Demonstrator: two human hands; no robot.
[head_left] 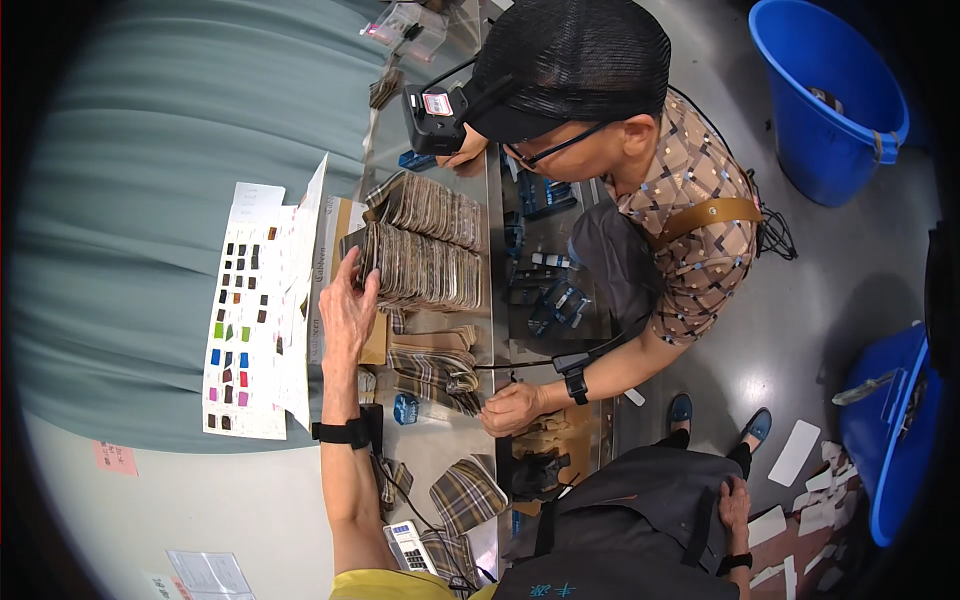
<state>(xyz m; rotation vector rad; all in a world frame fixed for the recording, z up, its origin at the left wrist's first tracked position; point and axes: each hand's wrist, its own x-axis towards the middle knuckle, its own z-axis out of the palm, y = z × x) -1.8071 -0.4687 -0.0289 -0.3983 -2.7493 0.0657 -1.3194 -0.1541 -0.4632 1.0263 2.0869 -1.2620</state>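
My left hand [346,305] reaches forward with fingers apart. Its fingertips touch the near-left end of a row of tightly stacked brown plaid fabric pieces [425,268]. A second row of fabric pieces [430,212] lies just beyond. My right hand [735,508] rests at the side of my dark apron [630,510], its fingers loosely stretched and holding nothing I can see. Closer to me, a looser bundle of plaid pieces [435,368] lies beside a co-worker's closed hand [512,408]. Separate plaid pieces [468,495] lie nearer still.
Across from me, a co-worker [690,190] in a cap leans over the table. Colour swatch cards [245,320] stand at the left against green cloth [180,180]. A calculator [408,545] lies near my left forearm. Blue bins [830,110] and paper scraps [797,452] are on the floor at right.
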